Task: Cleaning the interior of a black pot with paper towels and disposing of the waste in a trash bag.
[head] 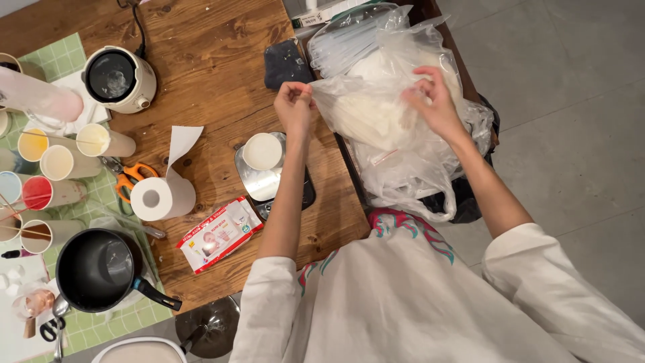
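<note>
Standing over the right edge of the brown wooden table (215,60), the person works a clear crinkled plastic bag of white flaky material (376,111). The left hand (293,106) is closed, fingertips pinching the bag's left rim. The right hand (433,101) pinches the opposite rim, fingers curled into the film. The bag is held just past the table's right edge, above a heap of further clear plastic bags (403,175). Beside the left forearm: a small white cup (262,150) on a flat steel scale (259,183). Toward the near edge: a white paper roll (161,196), orange-handled scissors (131,176), a black saucepan (99,270). At the far edge: a cream round pot with a dark bowl (119,78).
</note>
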